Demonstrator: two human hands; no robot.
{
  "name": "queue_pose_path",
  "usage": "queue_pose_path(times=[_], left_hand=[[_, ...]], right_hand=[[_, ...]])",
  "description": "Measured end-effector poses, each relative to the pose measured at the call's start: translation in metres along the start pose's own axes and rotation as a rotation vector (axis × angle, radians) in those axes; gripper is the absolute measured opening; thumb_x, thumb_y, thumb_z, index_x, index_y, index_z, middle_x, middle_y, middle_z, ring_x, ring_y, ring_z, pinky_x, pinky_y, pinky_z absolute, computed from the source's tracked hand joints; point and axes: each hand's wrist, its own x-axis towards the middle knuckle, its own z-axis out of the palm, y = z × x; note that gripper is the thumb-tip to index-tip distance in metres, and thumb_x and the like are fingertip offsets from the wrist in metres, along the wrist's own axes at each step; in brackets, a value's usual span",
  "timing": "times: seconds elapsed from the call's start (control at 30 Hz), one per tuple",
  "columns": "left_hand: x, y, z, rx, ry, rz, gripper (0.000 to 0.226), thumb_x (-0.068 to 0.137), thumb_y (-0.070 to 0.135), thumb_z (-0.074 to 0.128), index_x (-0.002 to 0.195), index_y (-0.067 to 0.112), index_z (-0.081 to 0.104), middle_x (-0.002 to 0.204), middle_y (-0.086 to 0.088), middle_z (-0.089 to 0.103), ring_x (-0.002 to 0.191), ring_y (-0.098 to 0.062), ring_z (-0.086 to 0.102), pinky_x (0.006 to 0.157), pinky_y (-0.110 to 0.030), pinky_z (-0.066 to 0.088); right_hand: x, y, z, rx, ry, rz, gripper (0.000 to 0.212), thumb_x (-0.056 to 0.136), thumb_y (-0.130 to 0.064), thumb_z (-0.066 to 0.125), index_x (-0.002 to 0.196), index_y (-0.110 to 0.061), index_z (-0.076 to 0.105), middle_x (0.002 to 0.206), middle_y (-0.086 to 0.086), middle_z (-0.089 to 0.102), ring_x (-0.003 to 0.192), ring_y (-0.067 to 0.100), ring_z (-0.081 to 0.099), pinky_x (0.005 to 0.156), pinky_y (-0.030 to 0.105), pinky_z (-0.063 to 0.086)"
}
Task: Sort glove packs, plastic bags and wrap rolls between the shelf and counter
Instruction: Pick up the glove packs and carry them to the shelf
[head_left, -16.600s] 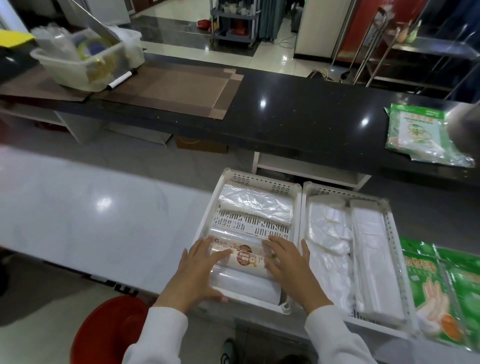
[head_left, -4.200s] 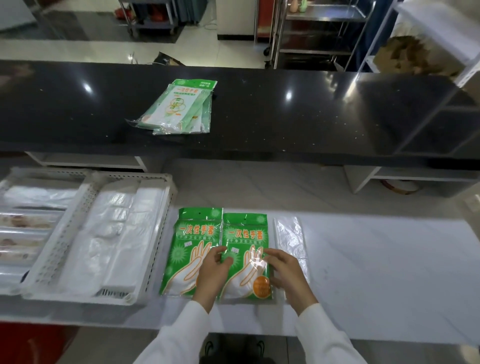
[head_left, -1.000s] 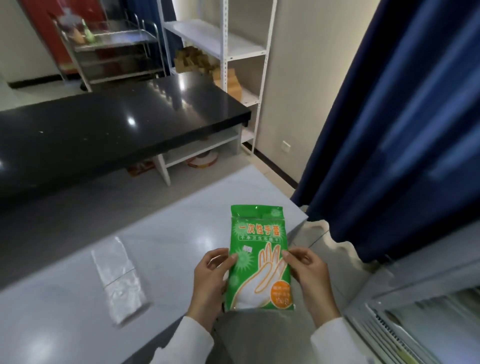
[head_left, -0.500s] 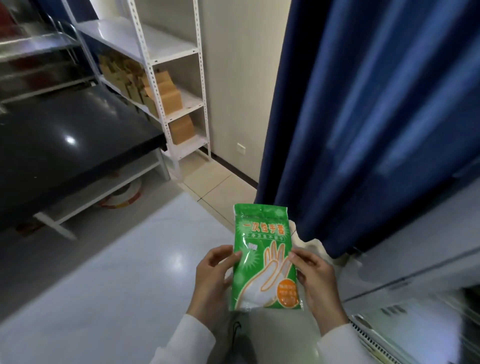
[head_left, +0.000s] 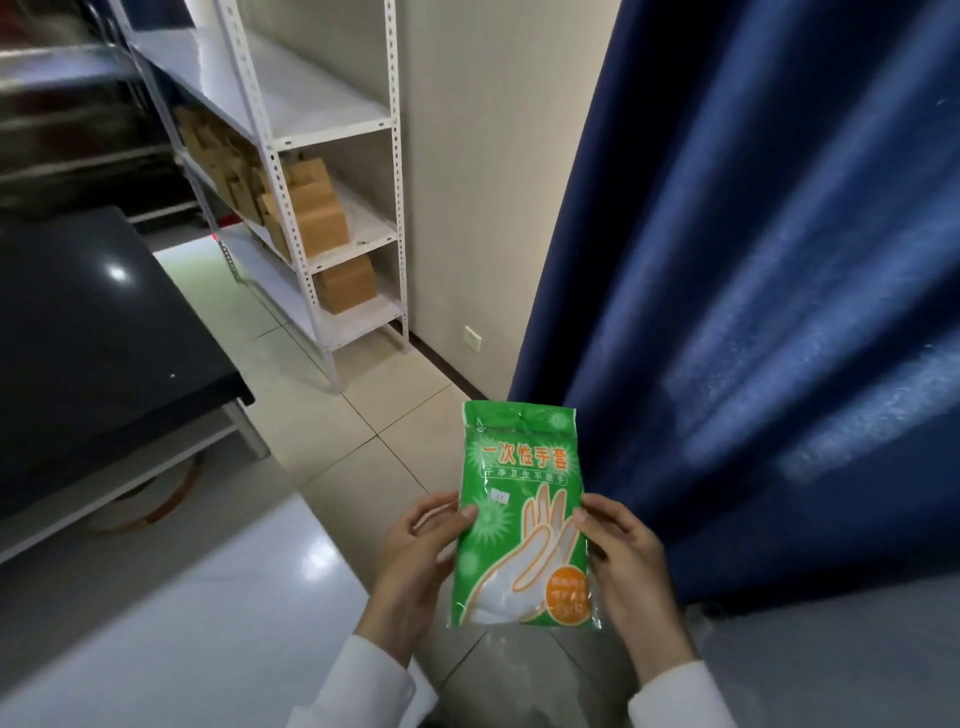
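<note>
One green glove pack held upright above tiled floor, edges pinched by curled fingers of left hand and right hand; white shelf seen beyond.

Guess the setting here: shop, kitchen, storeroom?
Likely a shop or café back area: white metal shelving holding cardboard boxes, a black counter, and a retail glove pack held in both hands.

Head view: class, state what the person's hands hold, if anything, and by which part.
The flat green plastic glove pack, upright, held by its long side edges: left hand pinches the left edge, right hand the right edge.
</note>
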Motion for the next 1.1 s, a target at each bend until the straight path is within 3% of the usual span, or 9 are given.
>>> queue_pose_path(times=[0.13, 0.5, 0.6, 0.7, 0.83, 0.93, 1.1], left_hand=[[0.051, -0.001, 0.029, -0.058, 0.063, 0.028, 0.067, 0.056, 0.014, 0.097, 0.115, 0.003, 0.067, 0.108, -0.019, 0.078, 0.092, -0.029, 0.078, 0.069, -0.034, 0.063], [0.155, 0.046, 0.108, -0.160, 0.260, 0.169, 0.050, 0.065, 0.011, 0.086, 0.112, 0.006, 0.068, 0.104, -0.018, 0.079, 0.088, -0.025, 0.078, 0.066, -0.032, 0.063], [0.174, 0.056, 0.103, -0.201, 0.353, 0.228, 0.046, 0.064, 0.012, 0.088, 0.107, 0.007, 0.071, 0.102, -0.016, 0.079, 0.085, -0.023, 0.079, 0.061, -0.030, 0.062], [0.196, 0.070, 0.089, -0.251, 0.456, 0.255, 0.048, 0.062, 0.016, 0.090, 0.106, 0.006, 0.073, 0.104, -0.017, 0.079, 0.087, -0.024, 0.077, 0.066, -0.032, 0.062], [0.234, 0.103, 0.067, -0.320, 0.528, 0.317, 0.057, 0.057, 0.020, 0.093, 0.107, 0.004, 0.072, 0.103, -0.020, 0.078, 0.086, -0.027, 0.078, 0.062, -0.031, 0.062], [0.268, 0.143, 0.046, -0.347, 0.550, 0.381, 0.064, 0.053, 0.022, 0.095, 0.110, 0.006, 0.070, 0.105, -0.017, 0.079, 0.090, -0.026, 0.079, 0.064, -0.029, 0.061], [0.317, 0.212, 0.010, -0.406, 0.585, 0.439, 0.039, 0.072, 0.006, 0.087, 0.107, 0.010, 0.071, 0.102, -0.016, 0.079, 0.087, -0.026, 0.079, 0.061, -0.029, 0.061]], right_hand=[[0.070, -0.023, 0.004, -0.040, -0.051, 0.066, 0.026, 0.083, 0.010, 0.072, 0.106, -0.004, 0.071, 0.097, 0.017, 0.080, 0.079, 0.022, 0.078, 0.062, 0.027, 0.062], [0.224, -0.102, 0.070, -0.112, -0.238, 0.123, 0.021, 0.085, 0.014, 0.071, 0.097, -0.003, 0.070, 0.086, 0.014, 0.080, 0.072, 0.023, 0.075, 0.062, 0.030, 0.062], [0.249, -0.103, 0.102, -0.173, -0.288, 0.134, 0.019, 0.086, 0.012, 0.072, 0.100, -0.001, 0.071, 0.086, 0.013, 0.079, 0.074, 0.025, 0.072, 0.068, 0.033, 0.059], [0.273, -0.099, 0.147, -0.169, -0.334, 0.165, 0.020, 0.086, 0.015, 0.070, 0.095, -0.002, 0.071, 0.085, 0.016, 0.077, 0.071, 0.023, 0.073, 0.065, 0.027, 0.063], [0.308, -0.090, 0.212, -0.187, -0.387, 0.191, 0.020, 0.086, 0.014, 0.071, 0.097, -0.002, 0.072, 0.086, 0.015, 0.079, 0.074, 0.026, 0.075, 0.069, 0.035, 0.064], [0.336, -0.086, 0.268, -0.222, -0.428, 0.199, 0.020, 0.087, 0.013, 0.071, 0.101, -0.002, 0.073, 0.089, 0.016, 0.080, 0.072, 0.024, 0.076, 0.063, 0.032, 0.065], [0.371, -0.082, 0.369, -0.327, -0.506, 0.158, 0.023, 0.085, 0.007, 0.076, 0.106, -0.002, 0.075, 0.095, 0.017, 0.081, 0.077, 0.025, 0.078, 0.065, 0.031, 0.065]])
